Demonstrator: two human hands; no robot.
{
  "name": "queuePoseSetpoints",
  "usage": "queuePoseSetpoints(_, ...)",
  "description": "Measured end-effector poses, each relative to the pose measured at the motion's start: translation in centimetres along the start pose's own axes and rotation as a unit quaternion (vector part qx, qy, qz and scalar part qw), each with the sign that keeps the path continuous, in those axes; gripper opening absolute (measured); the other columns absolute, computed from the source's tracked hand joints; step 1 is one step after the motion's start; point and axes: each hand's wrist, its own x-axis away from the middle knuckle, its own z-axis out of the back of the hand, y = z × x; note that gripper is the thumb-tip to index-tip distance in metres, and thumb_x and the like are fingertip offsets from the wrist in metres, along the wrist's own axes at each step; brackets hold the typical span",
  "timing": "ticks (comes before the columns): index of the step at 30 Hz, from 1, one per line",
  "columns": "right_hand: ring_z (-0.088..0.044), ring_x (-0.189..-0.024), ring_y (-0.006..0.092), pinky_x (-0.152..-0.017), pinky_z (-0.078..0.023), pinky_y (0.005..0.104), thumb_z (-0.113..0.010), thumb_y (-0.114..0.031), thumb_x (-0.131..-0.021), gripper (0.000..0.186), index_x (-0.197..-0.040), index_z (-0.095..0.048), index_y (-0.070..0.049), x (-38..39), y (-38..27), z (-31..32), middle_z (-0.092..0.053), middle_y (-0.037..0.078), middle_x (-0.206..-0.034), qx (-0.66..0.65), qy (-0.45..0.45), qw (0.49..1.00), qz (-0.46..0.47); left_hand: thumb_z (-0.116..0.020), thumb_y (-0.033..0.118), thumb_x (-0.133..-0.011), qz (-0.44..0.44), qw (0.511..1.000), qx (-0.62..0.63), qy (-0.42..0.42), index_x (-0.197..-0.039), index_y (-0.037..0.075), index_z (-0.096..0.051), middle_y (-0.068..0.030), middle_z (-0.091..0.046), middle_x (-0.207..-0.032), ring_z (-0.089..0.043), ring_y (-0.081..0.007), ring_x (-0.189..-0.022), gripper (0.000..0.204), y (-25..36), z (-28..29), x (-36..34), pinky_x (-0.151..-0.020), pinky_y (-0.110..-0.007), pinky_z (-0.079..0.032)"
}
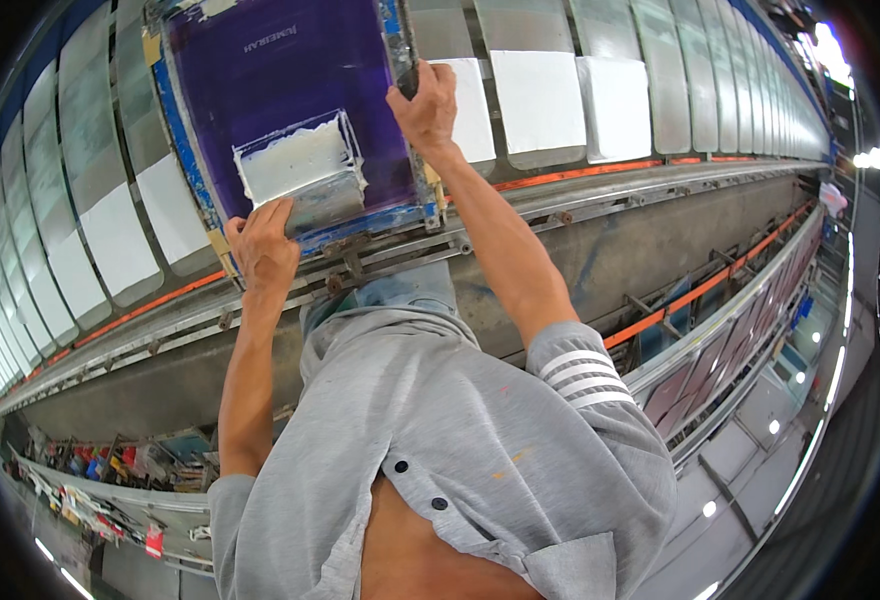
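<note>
A printing screen with purple mesh and a blue-taped metal frame lies over the long row of boards at the upper middle. White ink forms a thick rectangular patch near the screen's lower end. My left hand is closed on a grey, flat squeegee-like tool at the lower edge of that patch, close to the frame's near side. My right hand is closed round the right side of the screen frame, its thumb on the edge.
Boards, several carrying white sheets, run left and right. A metal rail and orange strip follow their near edge. Behind my body run a lower aisle and another rack; coloured clutter sits at lower left.
</note>
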Motion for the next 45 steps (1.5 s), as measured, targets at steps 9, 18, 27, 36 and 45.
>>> queuePoseSetpoints(9, -0.055, -0.108, 0.0391, -0.091, -0.05, 0.0487, -0.077, -0.02, -0.078, 0.047, -0.116, -0.062, 0.004, 0.6, -0.3, -1.6, -0.057, 0.021, -0.109, -0.006, -0.006, 1.0, -0.016, -0.066, -0.006, -0.07, 0.018, 0.999, -0.005, -0.03, -0.115, 0.008, -0.076, -0.0072, -0.075, -0.117, -0.068, -0.0209, -0.109, 0.048, -1.2, 0.6, -0.9, -0.095, -0.041, -0.037)
queuePoseSetpoints(18, -0.054, -0.111, 0.0401, -0.091, -0.052, 0.0499, -0.076, -0.021, -0.078, 0.046, -0.111, -0.057, 0.006, 0.5, -0.3, -2.1, -0.055, 0.022, -0.112, 0.058, -0.063, 0.996, -0.024, -0.064, -0.002, -0.072, 0.017, 0.999, 0.003, -0.035, -0.112, 0.01, -0.076, -0.0049, -0.076, -0.114, -0.068, -0.0218, -0.103, 0.043, -1.6, -0.1, -1.0, -0.091, -0.041, -0.038)
queuePoseSetpoints(27, -0.061, -0.111, 0.033, -0.095, -0.048, 0.049, -0.073, -0.052, -0.092, 0.061, -0.127, -0.069, -0.002, -1.3, -4.9, 2.1, -0.066, 0.016, -0.121, 0.028, -0.156, 0.979, 0.127, -0.066, 0.007, -0.071, 0.081, 0.989, 0.022, -0.124, -0.096, 0.011, -0.08, -0.0118, -0.076, -0.094, -0.069, -0.0288, -0.103, 0.029, -1.0, 1.7, -2.5, -0.085, -0.044, -0.04)
queuePoseSetpoints(36, -0.065, -0.098, 0.0288, -0.085, -0.05, 0.0448, -0.075, -0.012, -0.08, 0.02, -0.099, -0.075, -0.007, -1.9, -10.2, -0.9, -0.068, 0.009, -0.096, 0.054, -0.287, 0.9, 0.324, -0.067, 0.009, -0.076, 0.019, 0.998, -0.021, -0.047, -0.102, 0.015, -0.083, -0.0118, -0.077, -0.091, -0.072, -0.0322, -0.085, 0.031, -4.1, 1.7, -11.7, -0.078, -0.045, -0.047)
queuePoseSetpoints(45, -0.061, -0.102, 0.0268, -0.097, -0.047, 0.0471, -0.065, -0.001, -0.077, 0.017, -0.094, -0.07, -0.003, 9.6, -11.3, 4.0, -0.065, 0.007, -0.095, 0.002, -0.219, 0.935, 0.28, -0.065, -0.002, -0.072, -0.018, 0.997, -0.036, 0.064, -0.109, 0.014, -0.079, -0.0028, -0.077, -0.104, -0.069, -0.0191, -0.096, 0.043, -1.1, -1.3, 0.3, -0.085, -0.043, -0.035)
